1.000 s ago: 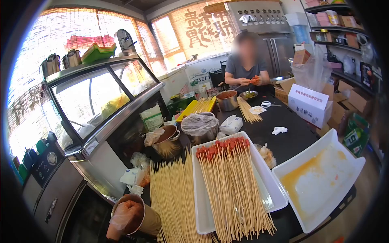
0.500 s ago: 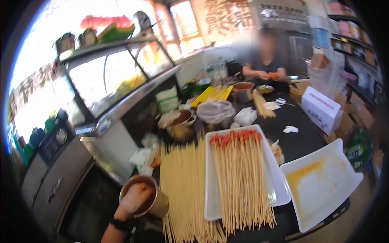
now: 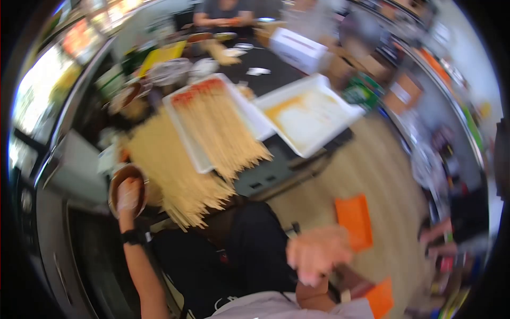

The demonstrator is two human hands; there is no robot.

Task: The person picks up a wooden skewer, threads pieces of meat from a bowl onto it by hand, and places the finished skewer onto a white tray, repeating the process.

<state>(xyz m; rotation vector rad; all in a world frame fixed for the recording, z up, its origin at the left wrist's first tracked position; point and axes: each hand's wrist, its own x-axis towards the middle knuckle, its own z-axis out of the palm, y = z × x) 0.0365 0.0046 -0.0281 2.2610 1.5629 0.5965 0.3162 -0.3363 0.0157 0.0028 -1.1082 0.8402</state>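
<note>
My left hand (image 3: pixel 128 195), in a thin clear glove with a dark watch at the wrist, reaches into a pot (image 3: pixel 112 186) lined with reddish-brown stuff. Its fingers look bunched; whatever they grip is hidden. Beside the pot lies a wide spread of bare wooden skewers (image 3: pixel 164 165). Farther right, skewers tipped with red pieces (image 3: pixel 223 125) rest across a white tray (image 3: pixel 197 159), their bare ends overhanging its near edge. My right hand (image 3: pixel 319 252) is over the floor, right of my knees, smeared by motion, so its fingers do not show clearly.
A second white tray (image 3: pixel 313 141) with yellow-orange residue sits at the table's right edge. Pots, a yellow tray (image 3: pixel 159 57) and a white box (image 3: pixel 297 48) stand farther back. Across the table a person (image 3: pixel 223 16) handles something orange. Orange pieces (image 3: pixel 355 220) are near the floor; shelves line the right.
My view has swung down and right, bringing my lap, the floor and my right hand into sight. My left hand stays in the pot.
</note>
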